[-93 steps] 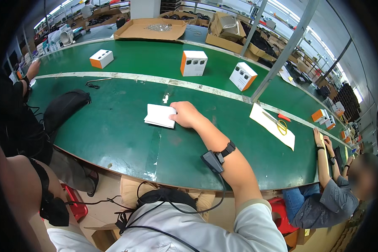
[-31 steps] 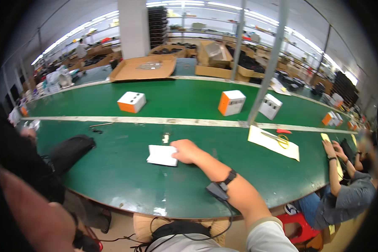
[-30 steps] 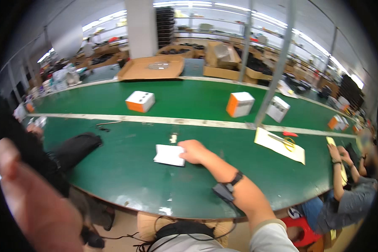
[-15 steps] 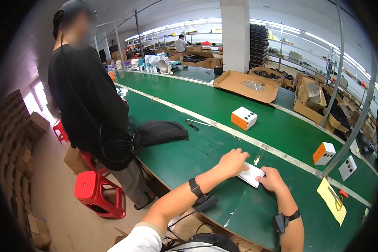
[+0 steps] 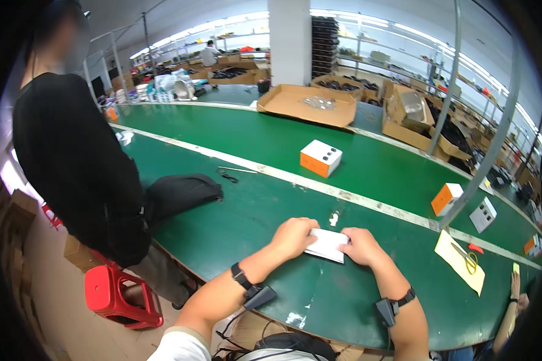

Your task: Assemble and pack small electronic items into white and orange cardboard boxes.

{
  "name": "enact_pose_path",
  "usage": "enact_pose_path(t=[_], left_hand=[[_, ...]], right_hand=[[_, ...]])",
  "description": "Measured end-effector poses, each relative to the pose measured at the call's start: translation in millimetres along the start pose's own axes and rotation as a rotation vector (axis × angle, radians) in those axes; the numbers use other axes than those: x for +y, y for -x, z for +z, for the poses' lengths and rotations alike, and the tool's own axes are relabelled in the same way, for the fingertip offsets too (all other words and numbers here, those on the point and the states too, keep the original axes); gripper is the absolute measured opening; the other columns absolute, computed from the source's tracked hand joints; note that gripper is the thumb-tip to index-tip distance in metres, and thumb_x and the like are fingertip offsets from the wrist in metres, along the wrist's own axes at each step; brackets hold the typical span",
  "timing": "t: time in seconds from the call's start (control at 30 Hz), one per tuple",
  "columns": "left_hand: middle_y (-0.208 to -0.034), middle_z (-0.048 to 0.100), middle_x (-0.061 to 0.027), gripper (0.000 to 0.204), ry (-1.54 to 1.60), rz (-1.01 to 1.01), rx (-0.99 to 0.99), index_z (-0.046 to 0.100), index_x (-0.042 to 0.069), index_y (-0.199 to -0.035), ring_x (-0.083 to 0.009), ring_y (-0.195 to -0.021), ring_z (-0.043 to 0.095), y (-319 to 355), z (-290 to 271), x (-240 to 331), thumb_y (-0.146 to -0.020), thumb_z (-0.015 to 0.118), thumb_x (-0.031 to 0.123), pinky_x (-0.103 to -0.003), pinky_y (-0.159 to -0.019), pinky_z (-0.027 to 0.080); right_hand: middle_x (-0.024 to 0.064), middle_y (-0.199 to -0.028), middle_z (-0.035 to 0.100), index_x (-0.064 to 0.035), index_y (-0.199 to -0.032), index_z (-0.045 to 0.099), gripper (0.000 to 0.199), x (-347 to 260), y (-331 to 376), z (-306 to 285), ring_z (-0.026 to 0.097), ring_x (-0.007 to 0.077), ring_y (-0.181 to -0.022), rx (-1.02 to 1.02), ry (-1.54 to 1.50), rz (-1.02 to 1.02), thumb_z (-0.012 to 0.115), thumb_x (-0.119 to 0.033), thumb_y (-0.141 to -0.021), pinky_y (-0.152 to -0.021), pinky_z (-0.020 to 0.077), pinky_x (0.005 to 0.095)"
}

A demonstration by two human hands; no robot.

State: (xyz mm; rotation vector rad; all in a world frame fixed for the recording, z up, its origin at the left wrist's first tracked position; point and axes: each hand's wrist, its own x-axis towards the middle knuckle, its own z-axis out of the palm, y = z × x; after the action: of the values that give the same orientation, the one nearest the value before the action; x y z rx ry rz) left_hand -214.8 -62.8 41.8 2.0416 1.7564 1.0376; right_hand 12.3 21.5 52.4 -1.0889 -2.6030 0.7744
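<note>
A flat white folded paper piece [image 5: 327, 244], like a leaflet or booklet, is held low over the green table in front of me. My left hand [image 5: 293, 237] is closed on its left end, the thumb near its top face. Its right end is in my right hand [image 5: 362, 245], the thumb lying on top and the fingers partly hidden beneath. A dark line shows along its near edge. Beyond my hands an orange-and-white box [image 5: 321, 159] stands on the far strip of the table.
Scissors [image 5: 467, 259] lie on a yellow sheet [image 5: 448, 253] to the right, near another orange-and-white box [image 5: 446, 199] and metal posts. At the far right edge another person's hand [image 5: 515, 286] shows. A person in black [image 5: 72, 162] stands left, beside a black bag [image 5: 183, 194] and red stool [image 5: 117, 298].
My left hand's raised fingers have come down onto the paper's left end, and the paper lies more level. The view has shifted right, bringing another person's hand in at the right.
</note>
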Motion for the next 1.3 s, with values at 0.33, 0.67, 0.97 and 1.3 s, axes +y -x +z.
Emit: enact_pose_path(t=[0.33, 0.67, 0.97, 1.3], left_hand=[[-0.085, 0.068, -0.0147, 0.018, 0.003, -0.033, -0.014, 0.072, 0.002, -0.100, -0.0311, -0.076, 0.066, 0, -10, 7, -0.083, 0.075, 0.010, -0.041, -0.070, 0.053], [-0.089, 0.069, -0.0156, 0.016, 0.007, -0.070, -0.053, 0.072, 0.004, -0.099, -0.0363, -0.085, 0.067, 0, -11, 12, -0.085, 0.073, 0.012, -0.046, -0.075, 0.053], [-0.089, 0.069, -0.0149, 0.017, 0.014, -0.079, -0.049, 0.072, 0.004, -0.099, -0.0353, -0.083, 0.067, 0, -13, 8, -0.085, 0.073, 0.013, -0.046, -0.074, 0.053], [-0.082, 0.066, -0.0138, 0.019, 0.028, -0.037, -0.017, 0.072, 0.001, -0.100, -0.0279, -0.070, 0.063, 1, -11, 4, -0.083, 0.075, 0.009, -0.039, -0.066, 0.051]], right_hand=[[0.0219, -0.101, 0.071, 0.0001, -0.107, 0.070, 0.030, -2, -3, -1, 0.069, 0.0393, -0.094, -0.020, -0.032, 0.031, 0.076, -0.017, -0.084, -0.083, 0.0538, 0.0452], [0.0202, -0.091, 0.070, 0.0000, -0.103, 0.069, 0.027, 2, 0, 0, 0.068, 0.0335, -0.082, 0.017, -0.061, -0.007, 0.076, -0.018, -0.084, -0.076, 0.0533, 0.0409], [0.0218, -0.101, 0.072, -0.0008, -0.108, 0.071, 0.030, -6, -4, -1, 0.069, 0.0387, -0.094, -0.019, -0.067, 0.052, 0.075, -0.016, -0.083, -0.083, 0.0538, 0.0449], [0.0207, -0.099, 0.072, -0.0017, -0.108, 0.071, 0.029, -7, -3, -2, 0.069, 0.0386, -0.096, -0.020, -0.052, 0.039, 0.074, -0.017, -0.083, -0.083, 0.0536, 0.0457]])
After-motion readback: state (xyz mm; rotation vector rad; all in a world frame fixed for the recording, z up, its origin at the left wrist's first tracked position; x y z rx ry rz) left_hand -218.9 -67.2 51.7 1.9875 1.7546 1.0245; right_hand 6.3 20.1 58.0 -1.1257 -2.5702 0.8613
